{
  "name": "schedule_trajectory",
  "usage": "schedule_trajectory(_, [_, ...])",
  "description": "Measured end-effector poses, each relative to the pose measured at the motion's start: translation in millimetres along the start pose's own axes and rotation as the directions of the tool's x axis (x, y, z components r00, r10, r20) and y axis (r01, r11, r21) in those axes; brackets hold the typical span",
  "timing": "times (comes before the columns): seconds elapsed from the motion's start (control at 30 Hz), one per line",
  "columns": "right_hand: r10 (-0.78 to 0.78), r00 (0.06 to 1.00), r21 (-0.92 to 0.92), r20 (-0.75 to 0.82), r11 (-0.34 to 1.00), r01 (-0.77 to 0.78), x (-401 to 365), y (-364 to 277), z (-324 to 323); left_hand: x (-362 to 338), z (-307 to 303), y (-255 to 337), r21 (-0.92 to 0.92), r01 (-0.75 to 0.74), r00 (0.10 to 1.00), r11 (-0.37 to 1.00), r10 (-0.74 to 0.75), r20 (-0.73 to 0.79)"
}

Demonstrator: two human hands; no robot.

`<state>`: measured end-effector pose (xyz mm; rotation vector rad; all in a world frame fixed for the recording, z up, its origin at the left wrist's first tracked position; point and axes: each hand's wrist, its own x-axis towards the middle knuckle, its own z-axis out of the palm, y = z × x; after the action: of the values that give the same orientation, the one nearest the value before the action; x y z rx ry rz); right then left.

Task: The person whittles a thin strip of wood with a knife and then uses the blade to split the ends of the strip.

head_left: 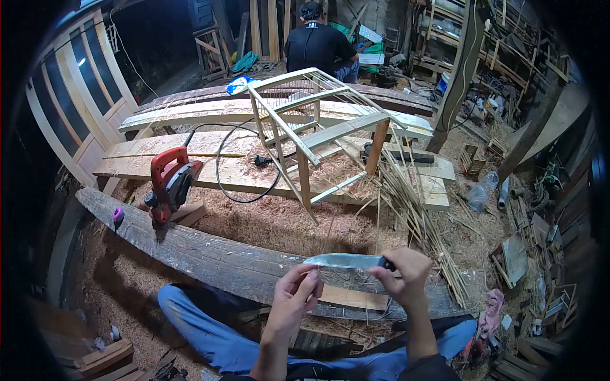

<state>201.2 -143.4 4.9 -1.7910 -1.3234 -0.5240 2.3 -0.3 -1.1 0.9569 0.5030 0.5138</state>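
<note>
My right hand (406, 274) is wrapped round the dark handle of a knife (346, 261). Its broad blade points left, edge-on across the view, with the tip just above my left hand (296, 293). The fingers of that left hand are curled in a pinch; whatever lies between them is too small to make out. Below the blade, a flat piece of light wood (352, 297) rests on the weathered plank (210, 267) in front of my knees. A bundle of thin bamboo sticks (413, 213) leans down toward the plank's right part.
Beyond the plank stands a slatted wooden frame (346, 131) on pale boards (152, 146). A red power planer (170, 181) with a black cable sits at left, near a purple object (117, 214). Shavings cover the floor. A person (318, 47) sits at the back, facing away.
</note>
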Motion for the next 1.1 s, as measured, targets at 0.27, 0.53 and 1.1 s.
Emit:
schedule_trajectory(0.27, [-0.054,0.978,0.090,0.204,0.995,0.037,-3,-33,13,-8,4,-10,-0.042,0.013,0.997,0.999,-0.010,0.079])
schedule_trajectory(0.53, [-0.080,0.987,0.134,0.138,0.989,0.062,-6,-28,13,-12,4,-10,0.097,-0.015,0.990,0.995,0.001,0.143])
schedule_trajectory(1.1, [-0.067,0.982,0.162,0.175,0.986,0.038,-4,-30,11,-11,11,-8,0.025,-0.036,0.971,0.999,0.029,0.236])
